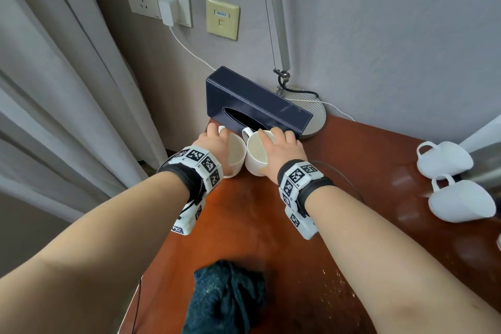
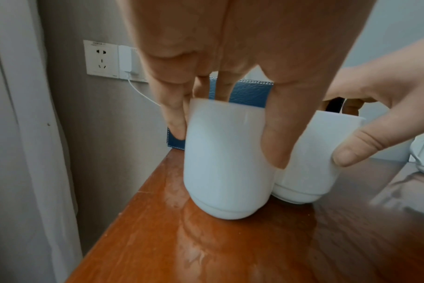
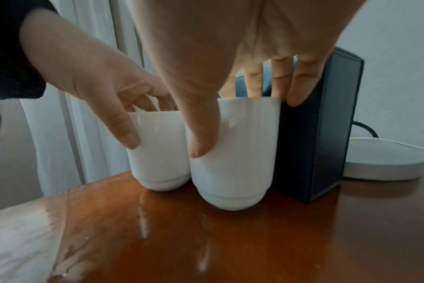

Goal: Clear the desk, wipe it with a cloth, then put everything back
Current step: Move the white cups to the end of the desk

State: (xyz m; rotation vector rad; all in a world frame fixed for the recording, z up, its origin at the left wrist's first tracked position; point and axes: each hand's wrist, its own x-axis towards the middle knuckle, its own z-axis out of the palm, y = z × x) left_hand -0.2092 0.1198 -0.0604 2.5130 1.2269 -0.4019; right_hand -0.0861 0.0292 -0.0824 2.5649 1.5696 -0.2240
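Two white mugs stand side by side and touching at the back left corner of the wooden desk point(image 1: 271, 225), just in front of a dark blue tissue box point(image 1: 252, 100). My left hand point(image 1: 215, 139) grips the left mug point(image 1: 235, 156) from above, thumb on its near wall and fingers over the far rim. In the same way my right hand point(image 1: 283, 145) grips the right mug point(image 1: 256, 153). The wrist views show both mugs, the left one point(image 2: 225, 162) and the right one point(image 3: 235, 153), with their bases on the desk. A crumpled dark cloth point(image 1: 225, 298) lies at the front edge.
Two more white mugs point(image 1: 444, 160) point(image 1: 461, 203) lie on their sides at the right. A round lamp base point(image 1: 314, 114) with a cord sits behind the tissue box. A curtain point(image 1: 54, 89) hangs past the desk's left edge. The desk surface shines with wet streaks.
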